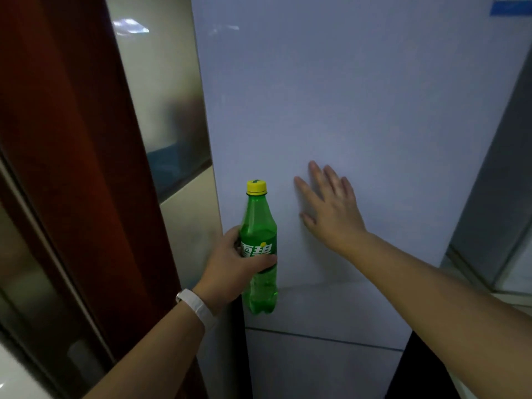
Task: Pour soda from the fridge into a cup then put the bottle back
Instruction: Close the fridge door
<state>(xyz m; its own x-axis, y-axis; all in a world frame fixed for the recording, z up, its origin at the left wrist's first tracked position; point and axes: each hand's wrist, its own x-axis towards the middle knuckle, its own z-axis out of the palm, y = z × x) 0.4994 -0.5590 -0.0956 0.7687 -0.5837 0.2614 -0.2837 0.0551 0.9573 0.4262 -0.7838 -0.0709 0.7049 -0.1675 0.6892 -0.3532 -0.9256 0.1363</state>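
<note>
Pale fridge door (331, 110) fills most of the view, its upper panel shut above a seam to the lower one, with a dark red door frame (72, 139) to the left. Of the two hands, the right hand (331, 208) lies flat with fingers spread against the door. The left hand (230, 263), a white wristband (198, 308) on its wrist, grips the green soda bottle (259, 246) around its label, upright and yellow-capped, just before the door's left edge.

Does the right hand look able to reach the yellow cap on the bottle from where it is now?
Probably yes. The right hand lies flat and open on the fridge door, holding nothing, just right of the yellow cap. The left hand holds the green soda bottle upright, nothing between.
</note>
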